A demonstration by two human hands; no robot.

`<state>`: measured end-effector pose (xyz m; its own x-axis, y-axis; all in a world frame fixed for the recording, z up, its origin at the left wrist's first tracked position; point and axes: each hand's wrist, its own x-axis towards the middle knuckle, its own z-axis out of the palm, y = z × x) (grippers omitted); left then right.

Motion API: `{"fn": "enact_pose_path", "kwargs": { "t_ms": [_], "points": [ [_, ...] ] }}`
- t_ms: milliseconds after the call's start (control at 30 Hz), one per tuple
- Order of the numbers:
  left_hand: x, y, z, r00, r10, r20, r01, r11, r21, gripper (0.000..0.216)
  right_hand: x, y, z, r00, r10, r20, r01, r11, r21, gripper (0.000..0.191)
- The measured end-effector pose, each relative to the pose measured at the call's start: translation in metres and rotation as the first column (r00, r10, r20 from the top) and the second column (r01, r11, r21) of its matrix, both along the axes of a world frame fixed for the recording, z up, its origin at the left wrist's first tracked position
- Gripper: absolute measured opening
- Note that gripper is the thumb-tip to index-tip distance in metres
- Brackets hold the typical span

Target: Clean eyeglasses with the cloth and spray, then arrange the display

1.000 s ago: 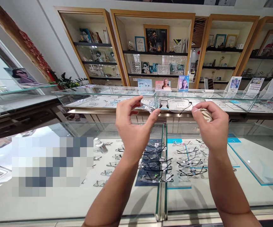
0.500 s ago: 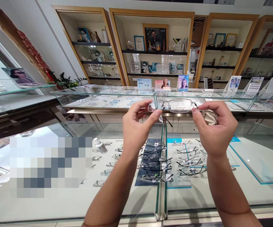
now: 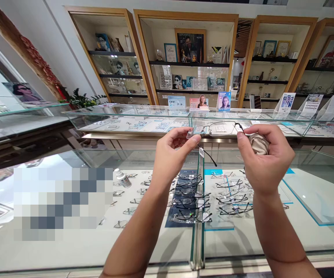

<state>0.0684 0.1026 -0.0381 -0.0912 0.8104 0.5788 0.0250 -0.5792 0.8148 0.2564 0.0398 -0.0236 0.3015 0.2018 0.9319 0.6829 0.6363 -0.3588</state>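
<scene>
Evidently both hands are busy: the left hand (image 3: 171, 154) pinches one lens end of the thin-rimmed glasses (image 3: 215, 128), while the right hand (image 3: 267, 160) pinches the opposite hinge end and clutches a crumpled cloth (image 3: 258, 144). The glasses are held up above the glass bench (image 3: 77, 255), a white tag (image 3: 202, 153) hanging near the left thumb. Below lie rows of spectacles (image 3: 185, 201); left of them stands a white bottle (image 3: 123, 178). Wooden display shelves (image 3: 188, 64) line the back.
</scene>
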Motion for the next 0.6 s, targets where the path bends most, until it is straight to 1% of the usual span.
{"fn": "enact_pose_path", "kwargs": {
  "t_ms": [100,133,200,233,300,367,400,467,600],
  "points": [
    [0.000,-0.002,-0.001,0.999,0.028,-0.016,-0.027,0.999,0.019,0.049,0.000,0.001,-0.001,1.000,0.002,0.000,-0.002,1.000,0.005,0.004],
    [0.000,-0.003,-0.002,0.998,0.057,-0.025,-0.056,0.998,0.043,0.048,0.000,0.001,-0.001,1.000,-0.004,-0.003,0.004,1.000,-0.001,0.004],
    [0.001,-0.007,-0.003,0.986,0.160,-0.043,-0.153,0.980,0.127,0.045,0.000,0.003,0.000,1.000,-0.016,-0.018,0.016,1.000,-0.015,0.005],
    [0.002,-0.010,-0.004,0.972,0.229,-0.051,-0.216,0.958,0.187,0.043,0.000,0.004,0.000,0.999,-0.019,-0.029,0.018,1.000,-0.023,0.005],
    [0.003,-0.016,-0.004,0.929,0.366,-0.059,-0.330,0.888,0.320,0.040,0.001,0.007,0.000,0.998,-0.020,-0.055,0.017,0.999,-0.042,0.006],
    [0.005,-0.021,-0.004,0.885,0.462,-0.060,-0.394,0.810,0.434,0.038,0.002,0.011,0.000,0.996,-0.021,-0.082,0.015,0.997,-0.074,0.007],
    [0.006,-0.022,-0.004,0.869,0.491,-0.059,-0.408,0.779,0.476,0.038,0.002,0.013,0.000,0.995,-0.023,-0.093,0.014,0.996,-0.092,0.008],
    [0.006,-0.023,-0.004,0.850,0.523,-0.058,-0.418,0.738,0.529,0.038,0.003,0.017,-0.001,0.994,-0.026,-0.104,0.012,0.992,-0.126,0.010],
    [0.006,-0.022,-0.004,0.829,0.557,-0.051,-0.432,0.695,0.576,0.038,0.004,0.020,-0.002,0.994,0.003,-0.111,-0.021,0.985,-0.169,0.013]
  ]
}}
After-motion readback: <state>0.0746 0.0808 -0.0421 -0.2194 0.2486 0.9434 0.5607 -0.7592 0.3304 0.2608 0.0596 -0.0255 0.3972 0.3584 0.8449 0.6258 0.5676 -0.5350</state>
